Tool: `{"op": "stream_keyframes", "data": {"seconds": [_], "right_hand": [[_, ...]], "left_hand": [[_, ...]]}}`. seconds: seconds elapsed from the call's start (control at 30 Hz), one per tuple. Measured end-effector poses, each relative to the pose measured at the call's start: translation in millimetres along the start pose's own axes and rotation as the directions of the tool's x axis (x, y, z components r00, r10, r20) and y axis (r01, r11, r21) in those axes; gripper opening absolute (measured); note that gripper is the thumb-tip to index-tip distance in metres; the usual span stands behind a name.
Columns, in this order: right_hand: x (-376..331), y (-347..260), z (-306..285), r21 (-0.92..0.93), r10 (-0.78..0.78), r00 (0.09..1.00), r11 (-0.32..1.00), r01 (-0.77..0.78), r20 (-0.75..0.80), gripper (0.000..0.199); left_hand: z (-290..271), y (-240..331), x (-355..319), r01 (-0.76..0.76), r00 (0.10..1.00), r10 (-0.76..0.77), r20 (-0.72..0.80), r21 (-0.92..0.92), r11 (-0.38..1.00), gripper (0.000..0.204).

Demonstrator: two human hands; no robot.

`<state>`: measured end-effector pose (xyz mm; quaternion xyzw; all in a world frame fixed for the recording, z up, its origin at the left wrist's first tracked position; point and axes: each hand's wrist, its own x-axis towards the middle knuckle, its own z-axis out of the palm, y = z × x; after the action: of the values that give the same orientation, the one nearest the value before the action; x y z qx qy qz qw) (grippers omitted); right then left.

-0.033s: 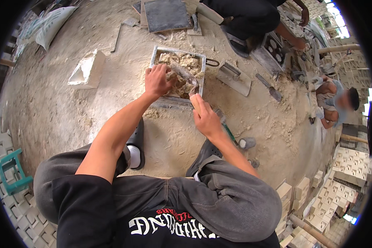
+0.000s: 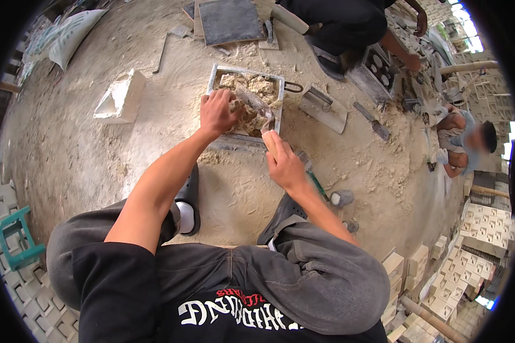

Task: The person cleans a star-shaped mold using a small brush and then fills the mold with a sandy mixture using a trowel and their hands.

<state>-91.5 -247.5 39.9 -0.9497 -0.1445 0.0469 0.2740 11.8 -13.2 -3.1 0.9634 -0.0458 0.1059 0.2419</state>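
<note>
A square metal-edged mould [image 2: 282, 86] lies on the ground in front of me, heaped with crumbly, sand-coloured mix [image 2: 260, 84]. My right hand [image 2: 286, 167] grips the wooden handle of a trowel [image 2: 255, 103], whose mix-smeared blade slants up and left across the mould. Over the mould's left side, my left hand [image 2: 216, 113] has its fingers curled, with a clump of mix between fingertips and thumb beside the blade. The fingers partly hide that clump. A looped metal handle [image 2: 293, 87] sticks out from the mould's right side.
Right of the mould lie a flat plastering float [image 2: 324, 108] and another trowel [image 2: 373, 121]. A white hollow block [image 2: 120, 98] stands to the left. Dark square boards [image 2: 232, 22] lie beyond. One co-worker crouches at the upper right beside a mould [image 2: 375, 73]; another person [image 2: 466, 140] sits farther right.
My hands and the trowel stay almost in place, with only a very slight shift of the right hand. The near co-worker's hand at the upper right has moved a little.
</note>
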Motion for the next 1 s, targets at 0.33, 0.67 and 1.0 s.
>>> {"op": "stream_keyframes", "data": {"seconds": [0.33,0.67,1.0], "right_hand": [[-1.5,5.8,-24.4,0.265,0.199,0.960,0.954,-0.143,-0.197,0.057],[-12.6,11.1,-30.7,0.383,0.312,0.930,0.897,-0.221,-0.195,0.056],[-23.3,16.8,-34.9,0.417,0.335,0.927,0.876,-0.241,-0.169,0.057]], "left_hand": [[0.1,19.6,26.6,-0.151,0.966,0.129,0.224,0.088,0.985,0.034],[12.2,26.2,10.2,-0.139,0.933,0.206,0.293,-0.234,0.962,0.010],[-0.5,53.0,-15.2,-0.550,0.788,0.537,0.300,-0.047,0.834,0.082]]}}
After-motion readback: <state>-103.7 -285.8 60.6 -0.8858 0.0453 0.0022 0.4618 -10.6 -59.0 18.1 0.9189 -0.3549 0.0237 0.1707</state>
